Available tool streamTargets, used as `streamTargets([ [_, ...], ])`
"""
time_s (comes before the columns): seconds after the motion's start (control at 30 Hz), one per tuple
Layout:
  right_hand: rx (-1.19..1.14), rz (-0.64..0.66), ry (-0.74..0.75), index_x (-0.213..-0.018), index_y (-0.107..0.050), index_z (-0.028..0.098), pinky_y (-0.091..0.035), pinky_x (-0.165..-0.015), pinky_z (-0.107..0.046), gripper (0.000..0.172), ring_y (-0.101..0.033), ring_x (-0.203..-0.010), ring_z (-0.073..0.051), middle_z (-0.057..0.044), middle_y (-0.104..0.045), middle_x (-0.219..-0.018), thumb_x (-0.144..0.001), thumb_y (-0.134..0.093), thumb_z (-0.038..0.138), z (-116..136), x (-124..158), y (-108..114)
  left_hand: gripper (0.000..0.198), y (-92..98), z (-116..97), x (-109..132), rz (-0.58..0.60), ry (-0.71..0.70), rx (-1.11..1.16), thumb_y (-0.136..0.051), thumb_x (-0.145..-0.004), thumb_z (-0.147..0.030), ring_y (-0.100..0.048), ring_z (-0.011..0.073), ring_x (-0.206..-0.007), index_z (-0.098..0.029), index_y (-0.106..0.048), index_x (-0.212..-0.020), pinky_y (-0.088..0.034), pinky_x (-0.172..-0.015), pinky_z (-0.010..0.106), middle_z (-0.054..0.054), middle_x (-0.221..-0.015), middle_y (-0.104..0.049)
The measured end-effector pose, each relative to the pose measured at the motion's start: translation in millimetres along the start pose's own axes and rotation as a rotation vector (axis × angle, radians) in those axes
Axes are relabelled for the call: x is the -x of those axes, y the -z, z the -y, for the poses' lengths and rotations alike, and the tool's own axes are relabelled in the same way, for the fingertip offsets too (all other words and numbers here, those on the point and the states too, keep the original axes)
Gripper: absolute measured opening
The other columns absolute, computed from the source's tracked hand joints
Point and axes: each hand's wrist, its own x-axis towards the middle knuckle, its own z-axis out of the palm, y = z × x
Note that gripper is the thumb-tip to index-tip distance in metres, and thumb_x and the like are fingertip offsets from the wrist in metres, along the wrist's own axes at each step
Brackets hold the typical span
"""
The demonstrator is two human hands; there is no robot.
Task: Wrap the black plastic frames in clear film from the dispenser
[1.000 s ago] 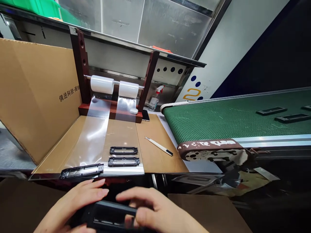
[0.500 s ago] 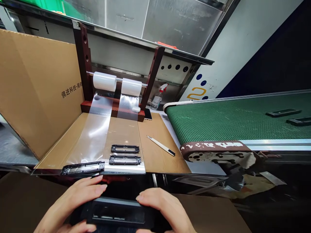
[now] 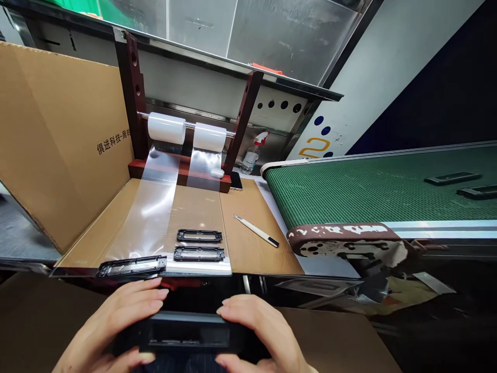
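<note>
Low in the view, my left hand (image 3: 116, 321) and my right hand (image 3: 264, 326) grip a black rectangular plastic frame (image 3: 190, 334) with a long window, one hand at each end. Fingers lie along its top edge and the thumbs press from below. Just beyond it, at the table's front edge, a black slotted frame piece (image 3: 132, 266) lies slightly tilted on clear film (image 3: 151, 212). Two similar pieces, a far one (image 3: 199, 235) and a near one (image 3: 199, 253), lie to its right on a second film strip (image 3: 198, 207).
Two film rolls (image 3: 166, 128) hang on a rod between dark red posts. A white-handled craft knife (image 3: 256, 231) lies on the cardboard (image 3: 267, 259). Behind stand a spray bottle (image 3: 251, 155) and a phone (image 3: 236, 181). At right, a green conveyor belt (image 3: 368, 191) carries black parts; a cardboard panel (image 3: 66, 134) rises left.
My hands keep hold of the black frame, and my right thumb shows more clearly beneath it. The view has shifted very slightly; the pieces on the table stay put.
</note>
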Motion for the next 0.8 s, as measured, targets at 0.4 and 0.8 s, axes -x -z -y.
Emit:
streamTargets([
  [0.4, 0.095, -0.082, 0.004, -0.118, -0.058, 0.020, -0.056, -0.089, -0.034, 0.032, -0.065, -0.101, -0.021, -0.008, -0.069, -0.106, -0.088, -0.067, 0.022, -18, -27, -18, 0.040, 20.3, 5, -32, -0.027, -0.074, -0.250, -0.057, -0.092, -0.034, -0.042, 0.0165, -0.132, -0.033, -0.049, -0.131, -0.028, -0.114, 0.022, -0.005, -0.140, -0.048],
  [0.8, 0.256, -0.164, 0.079, -0.120, -0.059, 0.021, -0.052, -0.096, -0.042, 0.030, -0.060, -0.111, -0.024, -0.009, -0.065, -0.114, -0.090, -0.064, 0.019, -20, -59, 2, 0.035, 32.6, -19, -78, -0.143, -0.138, -0.342, -0.053, -0.094, -0.038, -0.038, 0.0195, -0.136, -0.035, -0.049, -0.129, -0.031, -0.112, 0.026, -0.005, -0.142, -0.045],
])
